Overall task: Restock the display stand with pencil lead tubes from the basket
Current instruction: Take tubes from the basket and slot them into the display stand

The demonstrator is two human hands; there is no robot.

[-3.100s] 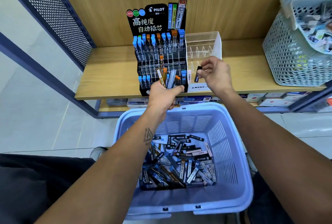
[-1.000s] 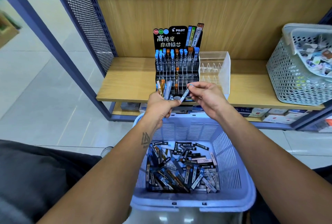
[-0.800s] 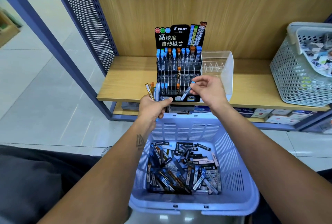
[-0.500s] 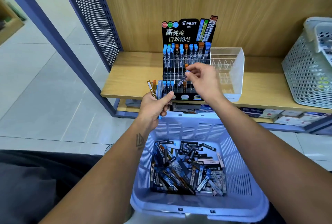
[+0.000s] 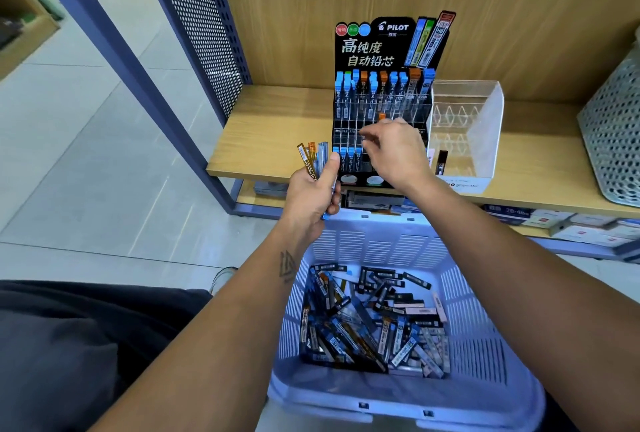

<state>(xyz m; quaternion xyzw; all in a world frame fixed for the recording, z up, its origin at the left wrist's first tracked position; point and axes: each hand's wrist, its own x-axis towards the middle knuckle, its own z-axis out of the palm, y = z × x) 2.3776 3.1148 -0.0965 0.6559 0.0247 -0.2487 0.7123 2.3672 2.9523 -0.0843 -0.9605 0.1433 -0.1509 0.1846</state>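
Pale floor tiles fill the left of the view, bounded by a blue-grey upright with a perforated metal panel that frames a wooden shelf backed by wood-grain board. Just left of centre, the left hand is raised before the shelf edge, its fingers and thumb curled round a bundle of pencil lead tubes whose orange, clear and blue tops fan upward above the fist. At centre stands the black display stand, its top row lined with blue- and orange-capped tubes and its lowest row holding several blue-capped tubes at the left. The right hand reaches against the stand's middle rows, fingertips drawn together at a compartment; whether they pinch a tube cannot be told. Below, in the foreground, a lavender basket holds a loose heap of further tubes. Right of the stand sits a clear acrylic organizer with 1 dark tube at its front. At the far right edge stands a grey perforated basket; boxed stock lies on the lower shelf.
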